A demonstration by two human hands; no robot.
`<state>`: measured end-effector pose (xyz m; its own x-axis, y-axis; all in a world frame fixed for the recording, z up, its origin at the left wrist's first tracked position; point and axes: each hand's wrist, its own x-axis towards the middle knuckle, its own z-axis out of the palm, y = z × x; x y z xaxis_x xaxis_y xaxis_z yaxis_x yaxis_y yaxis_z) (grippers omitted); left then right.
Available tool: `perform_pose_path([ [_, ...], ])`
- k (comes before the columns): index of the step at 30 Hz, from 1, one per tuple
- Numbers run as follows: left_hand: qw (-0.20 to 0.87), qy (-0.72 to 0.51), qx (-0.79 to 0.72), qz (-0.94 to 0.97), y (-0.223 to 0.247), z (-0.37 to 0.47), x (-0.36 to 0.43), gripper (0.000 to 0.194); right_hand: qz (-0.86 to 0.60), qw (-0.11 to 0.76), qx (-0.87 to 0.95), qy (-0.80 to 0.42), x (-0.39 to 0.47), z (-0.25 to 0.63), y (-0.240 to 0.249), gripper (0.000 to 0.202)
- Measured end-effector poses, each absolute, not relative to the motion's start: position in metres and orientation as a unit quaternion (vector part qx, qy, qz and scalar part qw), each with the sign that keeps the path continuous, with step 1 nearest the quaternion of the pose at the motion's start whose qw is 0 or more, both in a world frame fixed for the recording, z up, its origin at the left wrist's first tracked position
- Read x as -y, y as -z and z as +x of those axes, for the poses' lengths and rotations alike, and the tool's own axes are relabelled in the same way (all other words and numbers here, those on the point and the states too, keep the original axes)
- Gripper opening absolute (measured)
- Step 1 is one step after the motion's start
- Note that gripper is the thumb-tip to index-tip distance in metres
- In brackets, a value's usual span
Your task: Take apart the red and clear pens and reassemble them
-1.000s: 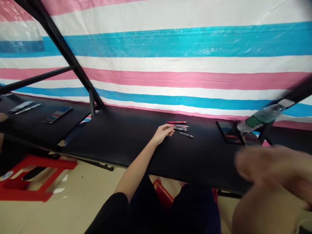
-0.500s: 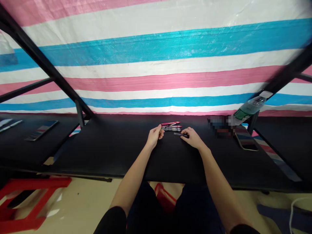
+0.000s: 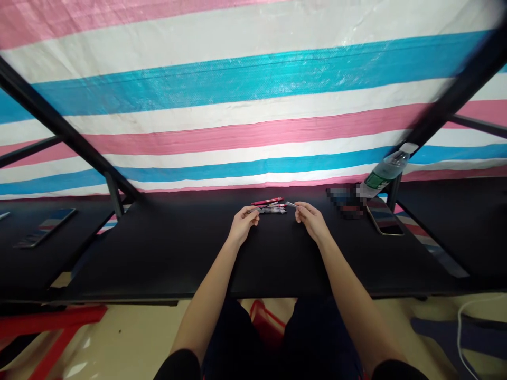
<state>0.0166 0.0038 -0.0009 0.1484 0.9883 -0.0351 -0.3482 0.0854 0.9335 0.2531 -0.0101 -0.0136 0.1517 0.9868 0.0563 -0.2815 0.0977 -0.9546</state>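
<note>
Both my hands are over the black table, on either side of a small group of pens (image 3: 273,210). My left hand (image 3: 242,224) is closed in a pinch at the pens' left end; a thin greyish piece shows at its fingertips, too small to name. Between the thumb and fingers of my right hand (image 3: 312,219) is a slim, pale pen-like piece (image 3: 291,204), raised and pointing left toward the group. Just behind the group lies a red pen (image 3: 268,201). The far ends of what both hands hold are partly hidden by fingers.
A water bottle (image 3: 386,171) with a green label leans at the back right by a black frame post. Near it lie a phone (image 3: 384,217) and a blurred-out patch. Another phone (image 3: 49,228) lies on the left table (image 3: 24,274). A striped tarp (image 3: 245,132) hangs behind.
My right hand has lifted the slim piece off the table and tilted it up. My left hand remains pinched by the pens. The whole view has shifted slightly.
</note>
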Motion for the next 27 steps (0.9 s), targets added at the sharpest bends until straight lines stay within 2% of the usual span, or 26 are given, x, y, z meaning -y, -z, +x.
perform_pose_path([
  [6, 0.624, -0.524, -0.395, 0.423, 0.002, 0.016, -0.004, 0.034, -0.371, 0.627, 0.365, -0.579, 0.014, 0.241, 0.01, 0.027],
  [14, 0.608, -0.507, -0.41, 0.454, 0.003, 0.018, -0.003, 0.034, -0.365, 0.628, 0.366, -0.582, 0.013, 0.245, 0.013, 0.03],
  [24, 0.561, -0.469, -0.445, 0.517, -0.002, 0.02, 0.002, 0.037, -0.37, 0.568, 0.42, -0.603, 0.017, 0.239, 0.009, 0.035],
  [27, 0.548, -0.453, -0.463, 0.529, -0.004, 0.022, 0.003, 0.046, -0.366, 0.548, 0.44, -0.61, 0.02, 0.237, 0.007, 0.036],
])
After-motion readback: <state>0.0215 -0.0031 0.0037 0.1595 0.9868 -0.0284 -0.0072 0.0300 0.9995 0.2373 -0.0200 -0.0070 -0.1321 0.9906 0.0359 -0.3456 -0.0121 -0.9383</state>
